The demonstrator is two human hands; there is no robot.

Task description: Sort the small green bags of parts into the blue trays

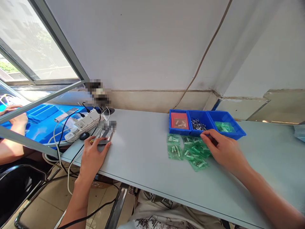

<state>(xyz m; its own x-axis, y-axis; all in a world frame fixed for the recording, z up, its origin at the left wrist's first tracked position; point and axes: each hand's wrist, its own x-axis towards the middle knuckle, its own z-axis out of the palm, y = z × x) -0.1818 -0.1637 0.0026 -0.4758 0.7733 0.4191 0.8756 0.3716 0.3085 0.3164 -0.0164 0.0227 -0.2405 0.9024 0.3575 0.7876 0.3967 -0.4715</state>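
Observation:
My left hand (93, 155) is at the left end of the table, its bent fingers and thumb around a flat device that looks like a phone (108, 136). Part of that device is blurred or covered by the fingers. My right hand (221, 148) is closed in a pinch by the front wall of a blue three-compartment tray (215, 135); what the fingertips hold, if anything, cannot be made out. Small green plastic packets (195, 152) with short pieces inside lie in front of the tray, next to this hand. Loose metal pins (198, 124) fill the tray's middle compartment.
The tray's left compartment has a red packet (179, 121); the right one holds green packets (224, 127). White power strips (83, 125) and tangled cables lie at the left table edge. Beyond a metal frame, another person's hand (17, 119) is over a blue surface.

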